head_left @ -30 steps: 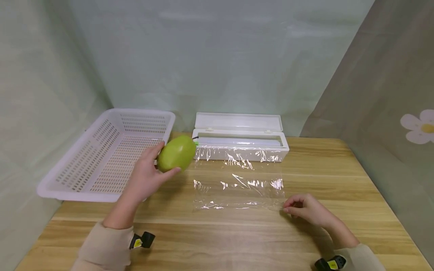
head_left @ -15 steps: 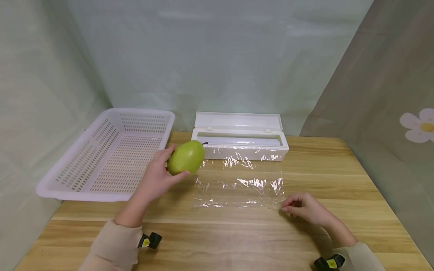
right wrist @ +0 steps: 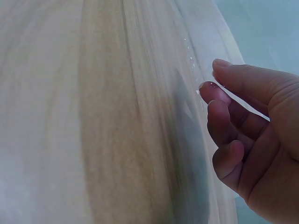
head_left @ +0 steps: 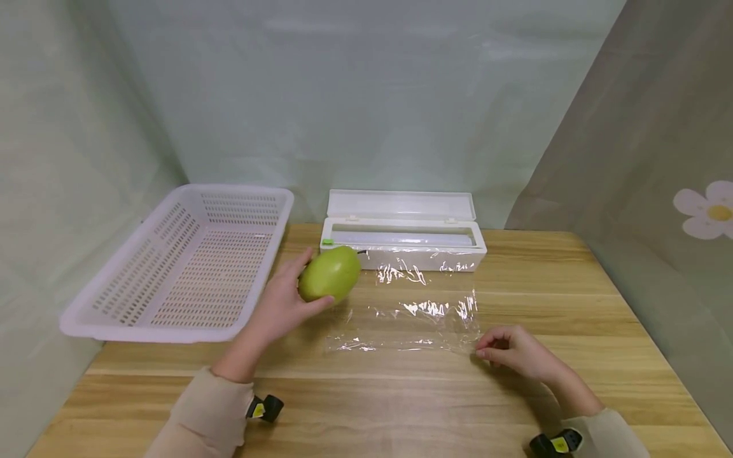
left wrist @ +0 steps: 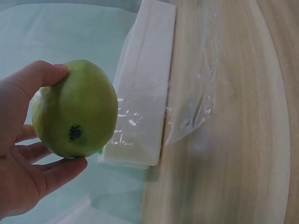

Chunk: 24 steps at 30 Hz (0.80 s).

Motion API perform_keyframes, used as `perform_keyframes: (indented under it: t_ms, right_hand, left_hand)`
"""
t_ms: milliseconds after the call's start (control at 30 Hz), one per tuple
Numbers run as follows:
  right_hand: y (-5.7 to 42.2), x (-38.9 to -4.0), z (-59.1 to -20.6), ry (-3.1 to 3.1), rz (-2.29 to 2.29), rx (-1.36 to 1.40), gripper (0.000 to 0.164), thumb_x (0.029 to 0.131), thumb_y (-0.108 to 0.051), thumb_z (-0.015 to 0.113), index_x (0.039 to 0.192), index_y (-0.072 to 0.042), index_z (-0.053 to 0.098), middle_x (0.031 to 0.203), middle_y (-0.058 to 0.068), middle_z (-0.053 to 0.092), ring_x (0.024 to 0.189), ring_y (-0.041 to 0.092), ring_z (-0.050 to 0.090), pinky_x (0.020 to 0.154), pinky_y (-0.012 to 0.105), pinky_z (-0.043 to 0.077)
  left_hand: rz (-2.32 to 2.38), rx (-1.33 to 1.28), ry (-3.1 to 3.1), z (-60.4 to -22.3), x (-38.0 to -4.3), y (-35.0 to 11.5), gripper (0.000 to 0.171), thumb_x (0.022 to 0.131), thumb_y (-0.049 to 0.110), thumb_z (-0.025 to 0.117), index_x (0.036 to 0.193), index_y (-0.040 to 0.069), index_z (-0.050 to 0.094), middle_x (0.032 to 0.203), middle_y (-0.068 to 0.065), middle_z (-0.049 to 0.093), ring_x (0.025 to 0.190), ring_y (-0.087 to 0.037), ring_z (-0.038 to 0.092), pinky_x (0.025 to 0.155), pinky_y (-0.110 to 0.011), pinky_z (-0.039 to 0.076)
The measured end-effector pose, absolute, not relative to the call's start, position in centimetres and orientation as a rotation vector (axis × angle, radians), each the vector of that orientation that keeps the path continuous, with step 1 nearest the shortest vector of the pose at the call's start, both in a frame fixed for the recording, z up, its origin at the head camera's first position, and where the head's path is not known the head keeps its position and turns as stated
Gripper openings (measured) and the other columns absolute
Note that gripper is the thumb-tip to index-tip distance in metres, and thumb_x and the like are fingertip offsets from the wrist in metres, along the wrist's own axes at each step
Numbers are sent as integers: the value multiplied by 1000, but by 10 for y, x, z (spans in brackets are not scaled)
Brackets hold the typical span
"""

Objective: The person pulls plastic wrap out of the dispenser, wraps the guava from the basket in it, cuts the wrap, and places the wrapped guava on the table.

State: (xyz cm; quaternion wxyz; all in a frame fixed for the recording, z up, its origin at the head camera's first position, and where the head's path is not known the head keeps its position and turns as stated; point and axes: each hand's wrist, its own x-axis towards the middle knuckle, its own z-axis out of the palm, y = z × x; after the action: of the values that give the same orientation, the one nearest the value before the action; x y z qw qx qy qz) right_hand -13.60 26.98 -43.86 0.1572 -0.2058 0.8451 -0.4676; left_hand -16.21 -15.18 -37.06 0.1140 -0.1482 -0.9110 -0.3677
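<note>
In the head view my left hand [head_left: 284,304] grips a green pear [head_left: 330,273] with a dark stem pointing right. The thumb and fingers curl around the pear, and its dark blossom end shows in the left wrist view [left wrist: 77,109]. It is held above the left edge of a clear sheet of plastic wrap [head_left: 426,310]. At the sheet's near right corner, my right hand [head_left: 518,351] pinches the film between thumb and index finger. The sheet runs out from a white wrap dispenser [head_left: 424,261], whose lid [head_left: 401,205] stands raised, with the film roll [head_left: 412,239] visible inside.
On the left of the wooden table [head_left: 389,407] stands a white slotted plastic basket [head_left: 77,321]. A small green slider [head_left: 328,242] sits at the dispenser's left end. Pale sheeting [head_left: 366,95] hangs behind the table and along both sides.
My left hand has carried the pear to the right and slightly nearer, away from the basket and over the wrap's left side. My right hand stays nearly still at the film's corner.
</note>
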Motion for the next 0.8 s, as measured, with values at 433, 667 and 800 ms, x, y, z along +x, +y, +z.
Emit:
perform_keyframes:
  t_ms: [433,667,800]
  right_hand:
    - [269,-136,-438,2418,-1331,-595,14,82,-17,64,89,-5,65,76,9,63,61,14,57,52,27,49]
    - [268,-136,-437,2414,-1333,-598,16,82,-17,64,89,-4,65,76,9,63,61,14,57,52,27,48]
    - [267,-137,-439,2421,-1318,-584,16,82,-18,64,89,-4,65,77,9,63,61,14,57,53,27,49]
  left_hand:
    - [-1083,-434,-2790,-381,-166,-136,92,67,40,76,139,8,29,133,-12,40,114,-29,46,91,-50,40]
    - [-1110,-468,-2812,-383,-168,-127,92,66,38,76,139,6,29,131,-12,41,113,-28,46,92,-49,40]
    - [-1103,-493,-2819,-386,-170,-121,91,66,38,76,138,7,30,131,-11,42,113,-27,46,92,-48,40]
